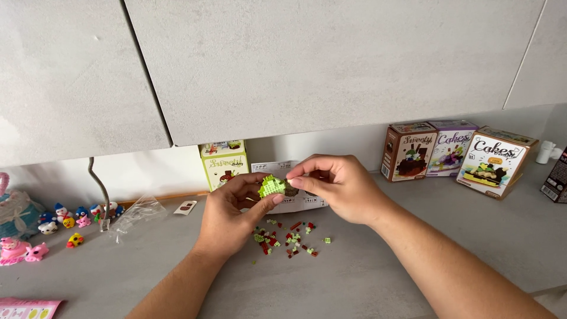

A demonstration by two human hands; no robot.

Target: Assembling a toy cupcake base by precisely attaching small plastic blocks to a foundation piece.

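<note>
— Now, what do we hold?
— Our left hand (227, 215) pinches a small green brick model (271, 186); our right hand (333, 186) pinches its brown end beside it.
— Handling?
— Probably light, stiff, easily snapped apart; we grip its sides.

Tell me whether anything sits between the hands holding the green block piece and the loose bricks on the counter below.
Nothing visible does. The left hand and right hand pinch the green block piece in the air, straight above the loose bricks scattered on the grey counter. Only open space lies between them; the boxes stand farther back.
</note>
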